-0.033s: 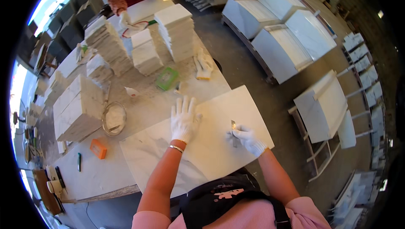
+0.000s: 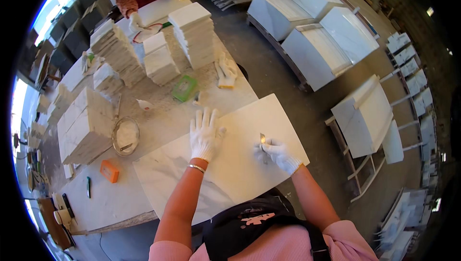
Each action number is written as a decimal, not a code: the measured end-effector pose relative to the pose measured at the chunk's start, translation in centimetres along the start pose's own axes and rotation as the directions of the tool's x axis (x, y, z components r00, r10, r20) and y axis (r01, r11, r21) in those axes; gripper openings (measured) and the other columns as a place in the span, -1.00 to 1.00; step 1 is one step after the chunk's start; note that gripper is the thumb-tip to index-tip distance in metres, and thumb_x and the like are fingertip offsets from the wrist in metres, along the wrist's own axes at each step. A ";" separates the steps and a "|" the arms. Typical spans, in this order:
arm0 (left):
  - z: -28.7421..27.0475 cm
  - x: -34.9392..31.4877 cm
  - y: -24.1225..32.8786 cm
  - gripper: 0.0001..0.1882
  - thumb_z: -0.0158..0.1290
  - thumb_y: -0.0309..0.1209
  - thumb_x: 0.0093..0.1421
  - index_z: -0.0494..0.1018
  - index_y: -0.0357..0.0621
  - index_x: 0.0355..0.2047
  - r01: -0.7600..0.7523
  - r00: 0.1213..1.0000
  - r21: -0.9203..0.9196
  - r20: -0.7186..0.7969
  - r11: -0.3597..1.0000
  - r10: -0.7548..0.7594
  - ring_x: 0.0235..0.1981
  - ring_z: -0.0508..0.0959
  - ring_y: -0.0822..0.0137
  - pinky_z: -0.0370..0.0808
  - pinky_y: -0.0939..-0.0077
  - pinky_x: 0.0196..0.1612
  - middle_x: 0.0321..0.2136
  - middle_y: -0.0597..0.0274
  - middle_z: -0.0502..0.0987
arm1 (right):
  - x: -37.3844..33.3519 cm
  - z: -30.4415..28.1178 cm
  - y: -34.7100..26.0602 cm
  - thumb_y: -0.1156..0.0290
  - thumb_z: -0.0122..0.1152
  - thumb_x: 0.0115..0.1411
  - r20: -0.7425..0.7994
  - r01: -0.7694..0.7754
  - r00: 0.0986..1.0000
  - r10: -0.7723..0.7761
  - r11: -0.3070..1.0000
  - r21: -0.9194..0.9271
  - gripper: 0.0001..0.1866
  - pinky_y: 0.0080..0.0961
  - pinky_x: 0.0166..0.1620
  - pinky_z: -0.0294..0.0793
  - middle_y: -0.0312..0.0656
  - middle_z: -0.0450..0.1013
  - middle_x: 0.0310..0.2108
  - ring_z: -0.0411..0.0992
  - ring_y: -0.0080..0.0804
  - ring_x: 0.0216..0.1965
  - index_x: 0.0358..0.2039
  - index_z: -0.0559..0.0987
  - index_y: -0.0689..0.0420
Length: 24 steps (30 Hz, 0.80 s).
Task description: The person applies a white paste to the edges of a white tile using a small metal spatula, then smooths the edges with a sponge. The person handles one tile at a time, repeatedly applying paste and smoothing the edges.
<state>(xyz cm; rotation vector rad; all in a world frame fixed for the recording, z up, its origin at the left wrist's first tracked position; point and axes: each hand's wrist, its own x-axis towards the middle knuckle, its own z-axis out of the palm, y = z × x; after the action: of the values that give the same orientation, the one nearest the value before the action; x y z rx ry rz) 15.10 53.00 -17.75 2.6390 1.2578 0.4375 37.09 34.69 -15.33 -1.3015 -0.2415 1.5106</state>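
Observation:
A white marble tile with faint grey veins lies at the near edge of the table. My left hand, in a white knit glove, rests flat on it with the fingers spread. Toward the tile's right side, my gloved right hand pinches a small metal scraper blade, held upright close to the surface. The lower end of the blade is partly hidden by the fingers and blurred. Just beyond my left hand are a green plastic box and a spare pair of gloves.
On the left stand stacked marble blocks, a round dish of white paste, an orange box and a green-handled cutter. A co-worker's gloved hand works at the far end. Marble crates stand right, across the floor.
The whole view has shifted slightly, so the scene sits a little further left and up. My left hand stays flat on the tile; my right hand still holds the scraper blade.

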 end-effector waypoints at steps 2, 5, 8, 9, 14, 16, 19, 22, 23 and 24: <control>-0.8 0.4 0.2 -0.28 0.08 -0.08 0.26 0.24 -0.11 0.37 -0.010 0.999 0.001 0.045 1.000 0.010 0.37 0.21 -0.17 0.17 -0.10 0.36 0.37 -0.07 0.24 | 0.7 -1.2 -1.8 0.41 0.18 0.36 -0.126 0.138 0.985 -0.122 0.982 0.128 -0.87 -0.39 -0.28 0.57 -0.15 0.60 -0.18 0.56 -0.38 -0.33 -0.19 0.54 0.20; -1.0 0.4 0.5 -0.28 0.08 -0.09 0.26 0.25 -0.11 0.36 -0.017 0.998 0.014 0.053 1.000 0.016 0.37 0.22 -0.17 0.16 -0.10 0.36 0.37 -0.07 0.24 | 1.0 -4.4 -6.1 0.36 0.25 0.33 -0.452 0.319 0.818 -0.356 0.934 -0.159 -0.87 -0.57 -0.34 0.49 -0.28 0.56 -0.42 0.50 -0.57 -0.45 -0.30 0.59 0.15; -1.0 0.3 0.5 -0.29 0.08 -0.10 0.27 0.24 -0.11 0.36 -0.015 0.999 0.014 0.051 1.000 0.014 0.37 0.21 -0.18 0.16 -0.10 0.35 0.37 -0.07 0.24 | 0.9 -4.2 -8.8 0.30 0.34 0.27 -0.485 0.197 0.791 -0.372 0.906 -0.374 -0.83 -0.68 -0.44 0.39 -0.40 0.53 -0.50 0.44 -0.70 -0.53 -0.31 0.65 0.14; -1.0 0.3 0.5 -0.29 0.07 -0.10 0.27 0.24 -0.11 0.37 -0.009 0.999 0.012 0.053 1.000 0.008 0.37 0.21 -0.18 0.15 -0.10 0.36 0.37 -0.08 0.24 | 1.1 -3.1 -8.9 0.28 0.36 0.25 -0.450 0.176 0.808 -0.379 0.885 -0.430 -0.82 -0.70 -0.46 0.36 -0.42 0.52 -0.51 0.42 -0.72 -0.54 -0.30 0.66 0.13; -0.8 0.3 0.2 -0.29 0.06 -0.10 0.28 0.23 -0.09 0.38 -0.009 0.997 0.014 0.076 1.000 0.008 0.38 0.18 -0.19 0.13 -0.12 0.37 0.39 -0.07 0.22 | 5.0 -2.6 -6.1 0.21 0.36 0.18 -0.348 0.146 0.735 -0.582 0.637 -0.757 -0.66 -0.48 -0.22 0.52 -0.21 0.63 -0.34 0.56 -0.43 -0.35 -0.10 0.68 0.13; -0.8 0.4 0.3 -0.29 0.07 -0.11 0.28 0.23 -0.09 0.38 -0.008 0.997 0.014 0.074 1.000 0.007 0.38 0.19 -0.20 0.13 -0.12 0.36 0.38 -0.07 0.23 | 6.3 -2.9 -5.7 0.19 0.34 0.16 -0.354 0.055 0.683 -0.639 0.528 -0.847 -0.60 -0.40 -0.11 0.53 -0.14 0.64 -0.23 0.59 -0.29 -0.23 -0.02 0.66 0.07; -1.2 0.5 0.5 -0.29 0.08 -0.12 0.27 0.24 -0.10 0.37 -0.006 0.997 0.009 0.082 1.000 0.006 0.37 0.19 -0.19 0.14 -0.11 0.35 0.37 -0.07 0.24 | 7.5 -2.6 -5.8 0.17 0.31 0.16 -0.359 -0.034 0.645 -0.674 0.444 -0.895 -0.53 -0.32 -0.02 0.54 -0.09 0.63 -0.10 0.60 -0.15 -0.10 0.08 0.63 0.00; -1.4 0.7 0.6 -0.29 0.09 -0.12 0.25 0.25 -0.10 0.36 -0.007 0.996 0.001 0.089 1.000 0.007 0.37 0.19 -0.18 0.14 -0.11 0.34 0.37 -0.07 0.24 | 8.4 -2.8 -5.9 0.16 0.29 0.17 -0.346 -0.055 0.621 -0.703 0.401 -0.914 -0.52 -0.29 0.01 0.54 -0.09 0.62 -0.06 0.58 -0.10 -0.05 0.11 0.62 -0.03; -1.3 0.7 0.6 -0.29 0.10 -0.13 0.24 0.26 -0.10 0.36 -0.008 0.996 -0.001 0.085 1.000 0.008 0.38 0.18 -0.18 0.14 -0.11 0.35 0.37 -0.07 0.25 | 8.8 -2.9 -6.0 0.16 0.28 0.17 -0.337 -0.056 0.612 -0.715 0.386 -0.921 -0.52 -0.29 0.01 0.54 -0.09 0.62 -0.05 0.58 -0.09 -0.05 0.10 0.62 -0.04; -1.3 0.7 0.6 -0.29 0.10 -0.13 0.24 0.26 -0.10 0.35 -0.009 0.997 -0.004 0.083 1.000 0.010 0.38 0.18 -0.17 0.14 -0.12 0.35 0.37 -0.07 0.25 | 9.1 -3.0 -6.0 0.16 0.29 0.16 -0.349 -0.058 0.609 -0.712 0.398 -0.915 -0.51 -0.32 0.01 0.54 -0.08 0.62 -0.07 0.59 -0.12 -0.07 0.11 0.62 0.01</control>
<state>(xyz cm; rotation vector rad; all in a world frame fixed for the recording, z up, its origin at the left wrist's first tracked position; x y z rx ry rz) 15.53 53.21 -16.25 2.6321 1.2191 0.3282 44.50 42.94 -17.44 -2.3771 -0.8185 0.2460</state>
